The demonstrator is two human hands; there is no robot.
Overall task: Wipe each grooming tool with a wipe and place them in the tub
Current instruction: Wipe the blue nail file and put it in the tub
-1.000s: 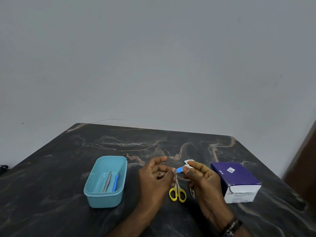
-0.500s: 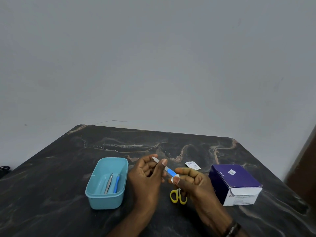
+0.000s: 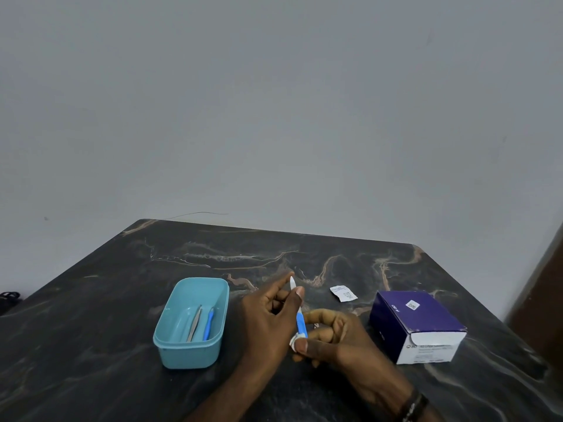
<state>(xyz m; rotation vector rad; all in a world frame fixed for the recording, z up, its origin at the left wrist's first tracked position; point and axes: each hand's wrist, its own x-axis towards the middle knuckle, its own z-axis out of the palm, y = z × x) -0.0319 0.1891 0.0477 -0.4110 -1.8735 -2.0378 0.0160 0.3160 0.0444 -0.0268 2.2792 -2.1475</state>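
A: Why grip the nail file at both ends?
B: The left hand pinches its tip steady; the right hand squeezes the wipe around its handle, just right of the tub, mid-surface.

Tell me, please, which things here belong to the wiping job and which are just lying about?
Job: blue-handled tool, wipe, left hand, right hand, teal tub with tweezers and blue tool, wipe box.
Lying about: torn wrapper.
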